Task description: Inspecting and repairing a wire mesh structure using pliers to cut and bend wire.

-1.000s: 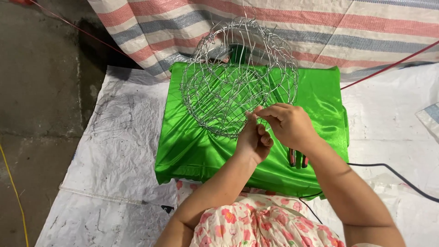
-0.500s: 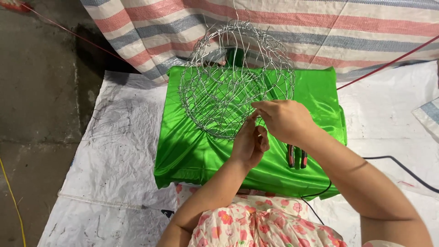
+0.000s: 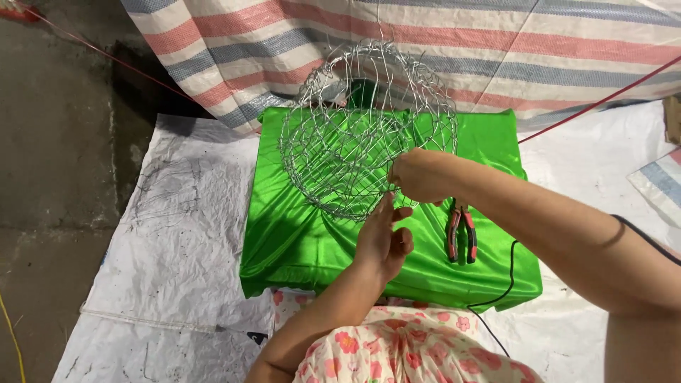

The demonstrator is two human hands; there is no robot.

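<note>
A: Where is the wire mesh ball (image 3: 355, 135)?

B: It stands on the green cloth (image 3: 298, 241), toward the twelve o'clock side of it, a rounded cage of thin silver wire. Its top shows against the striped tarp (image 3: 496, 42) behind.

A: And the hands?

B: The right hand (image 3: 420, 175) is closed on the mesh at the ball's four o'clock edge, fingers curled in. Which strand it pinches I cannot make out; the wires are too fine. The left hand (image 3: 383, 241) sits at the ball's six o'clock, palm up, fingers half open, its tips touching the lowest wires but not gripping them.

A: Anything hidden?

B: A dark green thing behind the mesh near twelve o'clock is too screened by the wire to name. The right forearm covers the tips of the red-handled pliers (image 3: 461, 234) lying on the cloth at four o'clock from the ball. A black cable (image 3: 511, 276) runs off the cloth's near edge under the arm; where it leads is hidden.
</note>
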